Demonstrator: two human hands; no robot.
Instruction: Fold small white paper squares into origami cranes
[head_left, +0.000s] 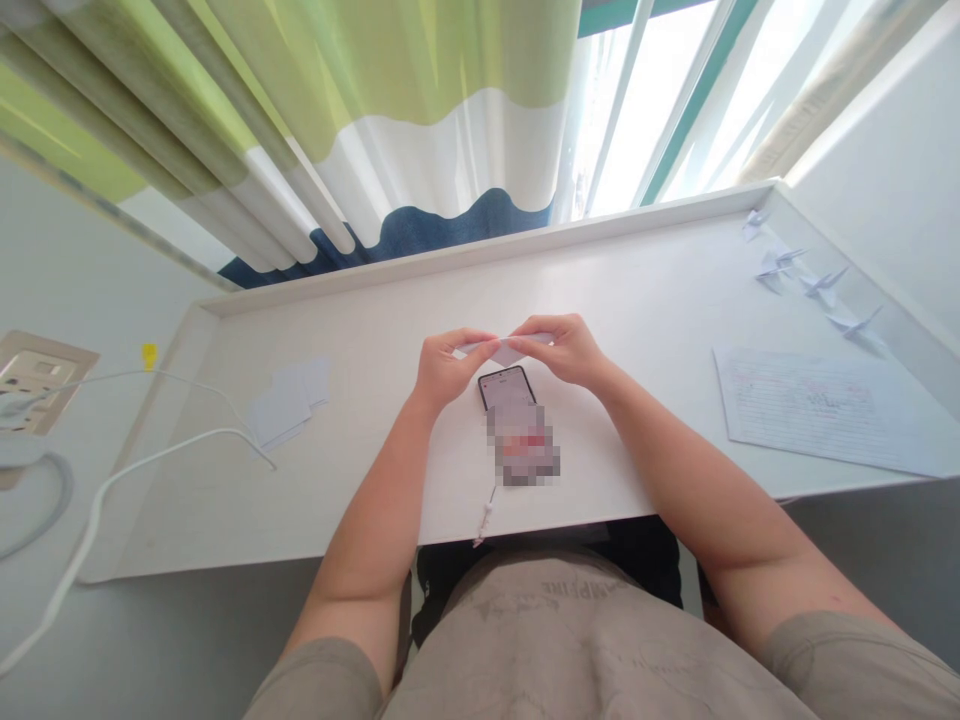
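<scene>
A small folded piece of white paper (pixel 504 350) is held just above the white desk (pixel 637 300), between both hands. My left hand (pixel 444 368) pinches its left end with curled fingers. My right hand (pixel 564 348) pinches its right end, thumb and fingertips pressed together. Right below the paper a phone (pixel 508 388) lies flat on the desk with its screen lit; its lower half is blurred out.
A stack of small white paper squares (pixel 289 405) lies at the desk's left, near white cables (pixel 112 480). Several folded paper cranes (pixel 817 280) line the far right edge, above a written sheet (pixel 817 405). Curtains (pixel 337 130) and a window stand behind.
</scene>
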